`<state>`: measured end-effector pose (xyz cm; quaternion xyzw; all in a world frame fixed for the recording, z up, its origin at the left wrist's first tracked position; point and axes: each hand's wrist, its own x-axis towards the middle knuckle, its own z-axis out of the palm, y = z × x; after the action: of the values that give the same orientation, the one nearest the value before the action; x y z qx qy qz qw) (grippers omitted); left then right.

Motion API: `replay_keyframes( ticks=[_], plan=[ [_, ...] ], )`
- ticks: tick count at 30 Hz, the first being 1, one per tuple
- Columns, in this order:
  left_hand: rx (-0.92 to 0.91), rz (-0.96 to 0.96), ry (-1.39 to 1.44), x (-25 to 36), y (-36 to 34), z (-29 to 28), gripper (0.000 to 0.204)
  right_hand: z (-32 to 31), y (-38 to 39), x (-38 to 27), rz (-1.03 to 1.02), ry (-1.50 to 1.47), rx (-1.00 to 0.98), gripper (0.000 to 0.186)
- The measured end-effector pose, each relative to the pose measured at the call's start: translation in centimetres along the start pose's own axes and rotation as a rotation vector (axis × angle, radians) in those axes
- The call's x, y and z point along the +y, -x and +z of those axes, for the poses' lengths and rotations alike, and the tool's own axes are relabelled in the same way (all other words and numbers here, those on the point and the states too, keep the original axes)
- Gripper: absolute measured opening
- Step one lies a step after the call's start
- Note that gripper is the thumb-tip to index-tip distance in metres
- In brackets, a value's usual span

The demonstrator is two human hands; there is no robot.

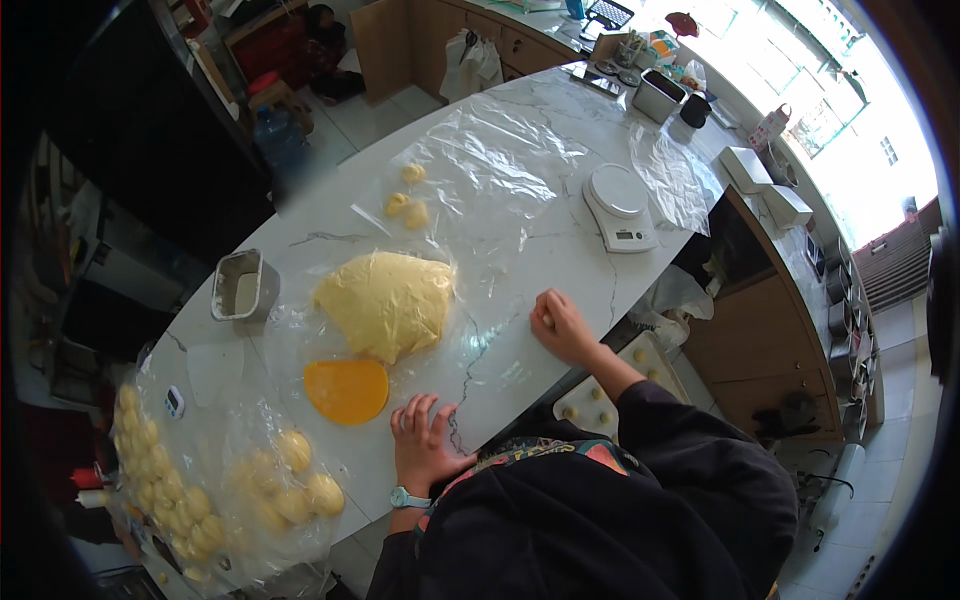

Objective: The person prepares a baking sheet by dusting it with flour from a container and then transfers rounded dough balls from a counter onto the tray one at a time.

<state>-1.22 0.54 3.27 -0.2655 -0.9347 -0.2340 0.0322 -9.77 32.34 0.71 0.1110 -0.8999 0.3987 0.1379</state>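
My left hand (pixel 425 440) rests on the marble counter with fingers spread, just below an orange dough scraper (pixel 346 390). My right hand (pixel 555 325) is curled on the counter over what looks like a small piece of dough, mostly hidden by the fingers. Between and beyond them lies a large pale yellow dough mass (pixel 385 305) on plastic. Several small dough pieces (pixel 413 174) sit farther back on plastic sheeting. At the lower left, many dough balls (pixel 160 465) lie under plastic, some larger ones (pixel 325 493) nearer me.
A white scale (pixel 618 205) stands at right, a metal tin (pixel 245 285) and small timer (pixel 173 401) at left. A tray of dough balls (pixel 650 363) is below the counter's near edge. A person (pixel 320 50) is low beyond the counter. Tins and containers (pixel 745 168) line the window counter.
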Motion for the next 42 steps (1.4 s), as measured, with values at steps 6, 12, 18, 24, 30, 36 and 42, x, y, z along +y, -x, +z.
replay_keyframes(
  ticks=[6, 12, 18, 24, 30, 36, 42],
  plan=[
    [-0.038, -0.046, 0.004, -0.2, 0.3, 0.5, 0.081, 4.2, -4.7, -1.2, 0.092, 0.132, 0.119, 0.013],
    [-0.012, -0.013, 0.016, -0.4, 0.5, 0.1, 0.08, 2.4, 2.7, -2.3, 0.307, -0.292, 0.146, 0.034],
    [-0.031, -0.015, 0.011, -0.4, 0.1, 0.4, 0.079, 0.1, -2.0, -0.4, 0.296, -0.112, 0.227, 0.046],
    [-0.031, -0.013, 0.007, -0.5, 0.5, 0.2, 0.08, 0.5, 1.7, -1.6, 0.077, -0.107, -0.023, 0.024],
    [-0.097, -0.02, -0.005, 0.1, 0.3, 0.8, 0.081, 1.2, -3.8, -0.9, 0.151, 0.147, 0.215, 0.012],
    [-0.064, 0.029, -0.052, 0.0, 0.4, 0.2, 0.086, 1.2, 2.5, -3.5, 0.227, -0.04, 0.348, 0.055],
    [-0.095, 0.104, -0.129, -0.1, -0.3, 1.0, 0.085, -2.1, 2.8, -1.1, 0.239, -0.272, 0.085, 0.059]
  ],
)
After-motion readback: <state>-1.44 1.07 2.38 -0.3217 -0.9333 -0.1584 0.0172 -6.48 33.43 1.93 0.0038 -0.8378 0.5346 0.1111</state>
